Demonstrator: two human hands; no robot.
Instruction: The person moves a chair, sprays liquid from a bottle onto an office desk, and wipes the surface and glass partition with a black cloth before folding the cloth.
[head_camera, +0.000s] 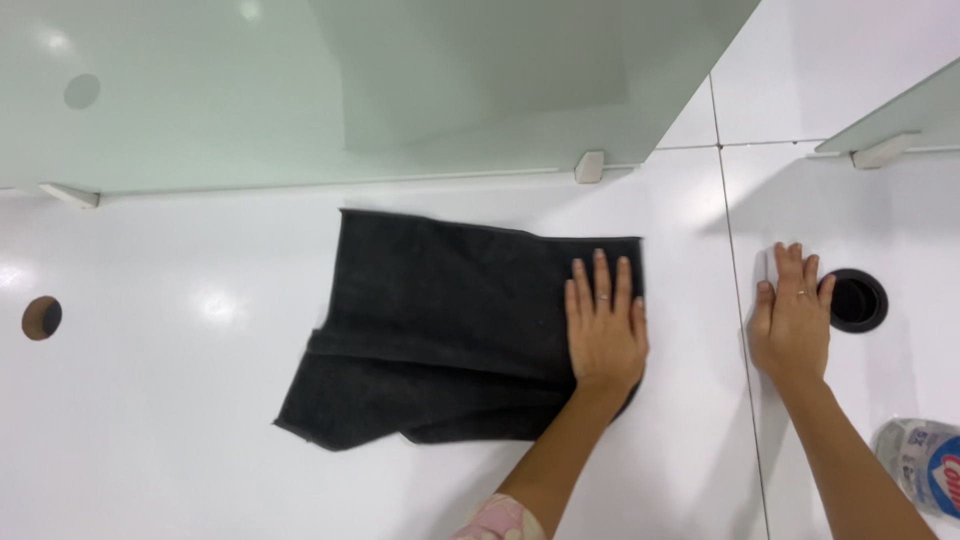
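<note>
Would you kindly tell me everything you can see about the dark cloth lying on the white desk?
The cloth is dark grey to black and looks like soft towelling with a stitched hem. It lies flat on the white desk, just below the frosted glass divider, partly folded so one layer overlaps another, with an uneven lower edge. The left hand presses palm-down on its right end, fingers spread. The right hand rests apart from it, on the desk.

One dark cloth (440, 330) under left hand (605, 330); one black grommet (858, 300) beside right hand (792, 325); two hands.
</note>
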